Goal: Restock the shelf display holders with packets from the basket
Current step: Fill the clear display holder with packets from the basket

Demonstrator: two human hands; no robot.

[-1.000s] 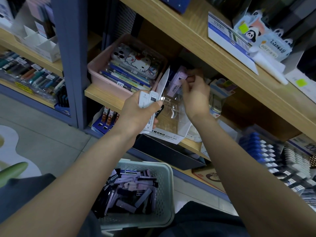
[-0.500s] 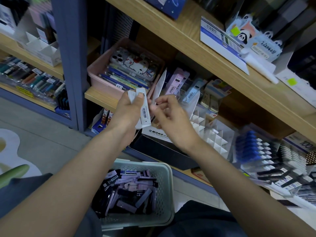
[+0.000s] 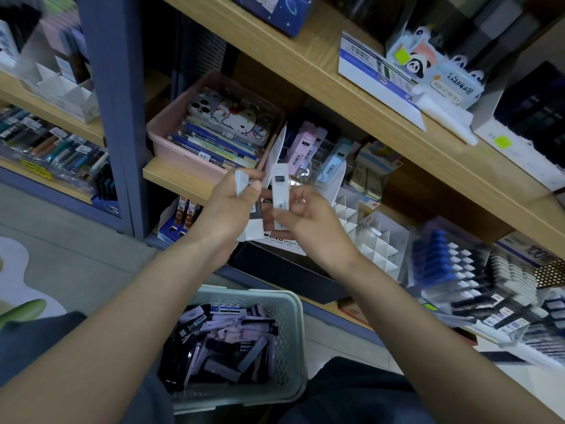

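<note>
Your right hand (image 3: 308, 223) has drawn one white packet (image 3: 280, 194) away, pinching it upright beside your left hand (image 3: 229, 212), which grips the other packets (image 3: 241, 182). Just beyond both hands sits the clear holder (image 3: 321, 149) on the wooden shelf (image 3: 171, 174); below your wrists, the basket (image 3: 290, 316) holds more, and grey floor (image 3: 76, 249) lies left of your left hand.

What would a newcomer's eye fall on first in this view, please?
The two hands at the centre draw the eye: the right hand pinches a barcoded white packet upright, while the left hand grips more white packets beside it. Below them, a pale basket holds dark and lilac packets, and a pink tray holding a cartoon-cat phone case sits on the shelf above left.
</note>
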